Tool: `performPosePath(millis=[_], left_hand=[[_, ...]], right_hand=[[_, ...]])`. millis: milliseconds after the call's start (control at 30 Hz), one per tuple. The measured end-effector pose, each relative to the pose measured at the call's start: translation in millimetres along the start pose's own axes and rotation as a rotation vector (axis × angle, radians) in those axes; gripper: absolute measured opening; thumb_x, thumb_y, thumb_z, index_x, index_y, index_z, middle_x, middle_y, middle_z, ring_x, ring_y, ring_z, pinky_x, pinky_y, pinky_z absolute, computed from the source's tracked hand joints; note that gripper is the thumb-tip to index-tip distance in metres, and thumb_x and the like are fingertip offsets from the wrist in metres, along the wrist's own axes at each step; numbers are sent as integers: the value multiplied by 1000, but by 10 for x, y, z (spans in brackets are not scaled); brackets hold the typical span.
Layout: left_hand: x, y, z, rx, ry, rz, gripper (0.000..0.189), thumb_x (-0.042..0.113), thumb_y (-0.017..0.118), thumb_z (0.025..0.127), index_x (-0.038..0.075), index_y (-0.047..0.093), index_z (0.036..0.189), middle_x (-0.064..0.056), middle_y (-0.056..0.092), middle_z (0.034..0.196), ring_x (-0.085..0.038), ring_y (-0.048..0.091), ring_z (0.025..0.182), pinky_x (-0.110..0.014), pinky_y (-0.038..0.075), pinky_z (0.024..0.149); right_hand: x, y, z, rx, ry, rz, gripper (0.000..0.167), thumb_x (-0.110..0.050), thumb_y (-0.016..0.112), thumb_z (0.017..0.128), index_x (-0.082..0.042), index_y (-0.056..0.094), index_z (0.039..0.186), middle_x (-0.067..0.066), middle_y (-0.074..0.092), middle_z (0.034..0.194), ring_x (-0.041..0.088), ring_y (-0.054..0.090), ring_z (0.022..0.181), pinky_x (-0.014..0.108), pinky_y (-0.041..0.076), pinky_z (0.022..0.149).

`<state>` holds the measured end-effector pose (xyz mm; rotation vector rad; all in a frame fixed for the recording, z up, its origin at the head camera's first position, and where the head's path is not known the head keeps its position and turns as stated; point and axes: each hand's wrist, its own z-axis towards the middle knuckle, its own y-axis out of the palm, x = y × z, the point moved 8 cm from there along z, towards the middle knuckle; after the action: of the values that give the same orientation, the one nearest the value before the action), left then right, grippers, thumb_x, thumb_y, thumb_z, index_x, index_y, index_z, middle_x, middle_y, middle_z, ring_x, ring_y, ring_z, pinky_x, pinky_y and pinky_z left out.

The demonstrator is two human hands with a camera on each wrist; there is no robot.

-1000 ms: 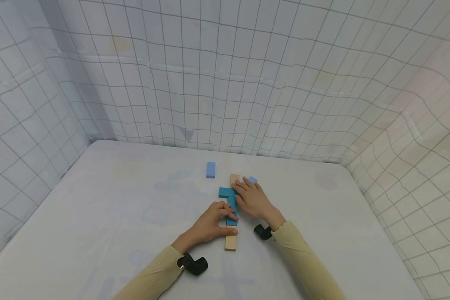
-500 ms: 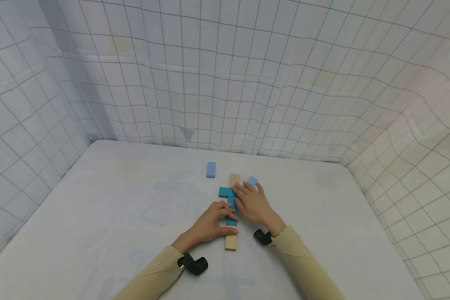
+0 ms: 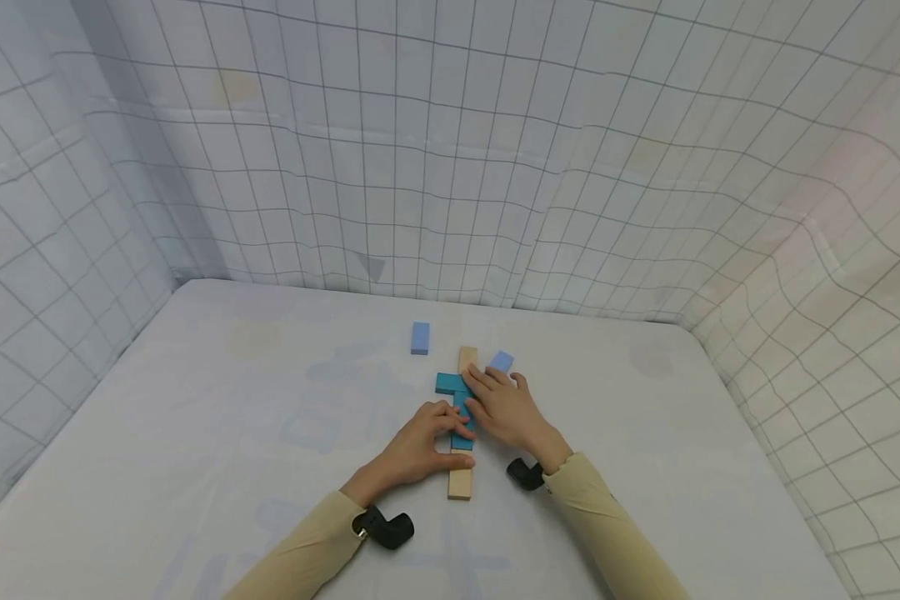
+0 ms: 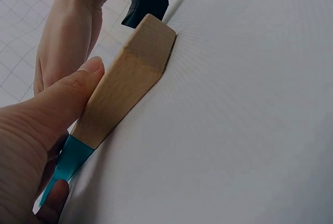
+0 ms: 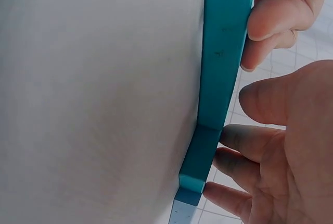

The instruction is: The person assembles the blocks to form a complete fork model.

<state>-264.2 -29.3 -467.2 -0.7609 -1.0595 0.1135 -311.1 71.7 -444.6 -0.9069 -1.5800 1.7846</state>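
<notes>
Flat blocks lie in a line on the white tabletop. The near wooden block (image 3: 460, 486) meets a long teal block (image 3: 462, 443), with a teal crosspiece (image 3: 448, 383) and a far wooden block (image 3: 467, 357) beyond. My left hand (image 3: 418, 447) rests over the line, thumb on the near wooden block and fingertips on the long teal one. My right hand (image 3: 510, 412) lies over the crosspiece's right part, hiding it, and its fingertips touch the top edge of the teal pieces (image 5: 200, 156). A light blue block (image 3: 502, 361) sits just past my right fingers, partly covered.
Another light blue block (image 3: 420, 338) stands apart at the back left of the line. A white grid-patterned curtain (image 3: 390, 167) encloses the table (image 3: 217, 400) at the back and both sides. Each wrist wears a black camera mount (image 3: 384, 528).
My right hand has slid slightly back toward me, uncovering more of the light blue block beside it. My left hand keeps its place on the blocks.
</notes>
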Motion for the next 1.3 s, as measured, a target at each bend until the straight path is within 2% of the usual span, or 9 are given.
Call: performPosePath(millis=[267,433,667,967,1300], left_hand=[[3,13,8,5,21,0,34,39,78,78,17,73,104,0,56,114,-21,43,116,-42,37,98],[-8,21,11,0,13,3,33,38,78,78,18,73,104,4,55,111,-17,44,112,-39,39,96],[27,10,4,10,36,-8,31,36,77,79,17,73,103,6,54,108,-17,45,108,-40,40,93],[39,4,-4,2,31,33,33,39,76,80,18,72,105,2,54,114,-19,43,116,-40,38,97],[76,2,-6,-9,47,108,36,46,72,81,19,71,105,3,53,116,-14,45,112,-37,41,95]], right_hand=[[-20,-21,-2,4,-8,-34,50,-32,49,100,-8,42,144,7,40,146,31,37,131,58,28,98],[-23,-21,-6,-3,-5,-50,51,-33,49,100,-8,42,144,7,40,146,31,38,130,58,29,98],[-13,-7,1,-16,8,-56,51,-33,48,100,-9,42,144,6,38,147,30,36,132,59,27,99],[-14,22,17,-26,2,-95,51,-35,44,101,-10,40,145,4,37,148,28,36,132,58,28,99],[-11,7,7,-29,15,-94,51,-35,45,101,-11,40,146,4,37,148,28,35,132,58,28,99]])
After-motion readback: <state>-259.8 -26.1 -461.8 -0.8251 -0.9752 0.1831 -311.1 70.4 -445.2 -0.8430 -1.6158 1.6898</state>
